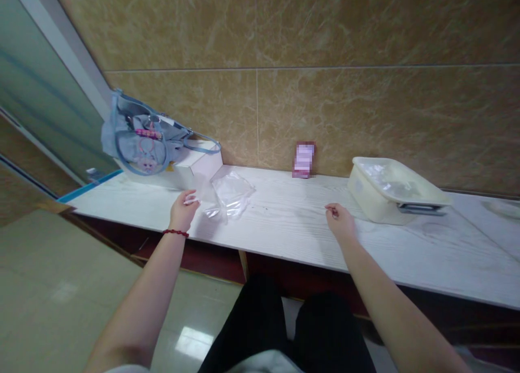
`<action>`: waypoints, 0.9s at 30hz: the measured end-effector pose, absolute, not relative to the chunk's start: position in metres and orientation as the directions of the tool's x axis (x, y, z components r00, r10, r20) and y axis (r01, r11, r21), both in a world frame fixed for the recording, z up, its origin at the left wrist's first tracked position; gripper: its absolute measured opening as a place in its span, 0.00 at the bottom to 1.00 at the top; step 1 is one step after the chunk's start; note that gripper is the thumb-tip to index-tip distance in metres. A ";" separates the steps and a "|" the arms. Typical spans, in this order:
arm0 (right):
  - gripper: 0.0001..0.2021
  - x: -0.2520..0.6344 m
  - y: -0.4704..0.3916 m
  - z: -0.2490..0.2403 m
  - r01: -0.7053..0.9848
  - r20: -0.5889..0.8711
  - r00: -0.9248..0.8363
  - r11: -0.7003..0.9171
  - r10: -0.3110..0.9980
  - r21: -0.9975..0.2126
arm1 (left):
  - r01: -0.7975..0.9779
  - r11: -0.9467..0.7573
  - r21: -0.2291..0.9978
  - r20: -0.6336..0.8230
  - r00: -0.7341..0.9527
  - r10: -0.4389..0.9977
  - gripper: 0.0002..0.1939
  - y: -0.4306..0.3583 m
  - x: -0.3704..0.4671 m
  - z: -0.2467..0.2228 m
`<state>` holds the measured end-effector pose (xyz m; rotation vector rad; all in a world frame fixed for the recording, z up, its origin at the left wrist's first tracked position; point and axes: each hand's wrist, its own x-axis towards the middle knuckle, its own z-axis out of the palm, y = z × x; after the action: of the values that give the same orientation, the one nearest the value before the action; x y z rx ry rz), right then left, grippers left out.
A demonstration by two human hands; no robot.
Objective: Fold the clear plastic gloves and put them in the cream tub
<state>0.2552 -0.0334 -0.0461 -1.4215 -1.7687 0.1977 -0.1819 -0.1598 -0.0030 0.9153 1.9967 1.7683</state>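
My left hand [184, 207], with a red braided band at its wrist, is closed on a clear plastic bag over the left part of the white counter [284, 221]. More clear plastic bags [233, 194] lie just right of it, crumpled and overlapping. Farther right, my right hand [339, 218] is closed above the counter, its fingertips pressed together; whatever they hold, if anything, is too small to make out. Right of that hand sits a cream plastic basin [374, 199] with clear plastic packets [390, 183] inside.
A light blue bag [142, 140] rests on a white box [182, 172] at the left. A blurred pink phone-like item [304, 159] leans against the tiled wall [325, 113]. Dark flat objects [422, 208] stick out at the basin's front edge.
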 end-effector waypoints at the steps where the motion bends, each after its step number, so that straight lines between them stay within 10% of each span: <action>1: 0.11 0.254 -0.034 -0.045 0.734 0.505 -0.012 0.351 0.863 -0.582 | 0.204 0.009 0.979 0.148 -0.739 0.658 0.24 -0.165 -0.185 -0.004; 8: 0.12 0.185 -0.041 -0.024 0.636 0.520 -0.203 0.516 0.829 -0.574 | -0.062 0.025 0.998 -0.060 -0.673 0.738 0.17 -0.168 -0.214 -0.001; 17: 0.19 0.028 -0.091 -0.012 0.449 0.366 -0.745 0.825 0.558 -0.342 | 0.174 0.176 0.969 -0.030 -0.620 0.784 0.17 -0.152 -0.241 -0.001; 27: 0.21 -0.012 -0.078 -0.021 0.576 0.113 -0.790 0.792 0.603 -0.204 | 0.304 0.275 0.912 0.028 -0.715 0.698 0.23 -0.178 -0.240 -0.010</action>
<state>-0.0116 -0.0781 -0.0206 -0.9317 -2.8086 0.2365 -0.2403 -0.1782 -0.0100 0.9072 2.1713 1.4238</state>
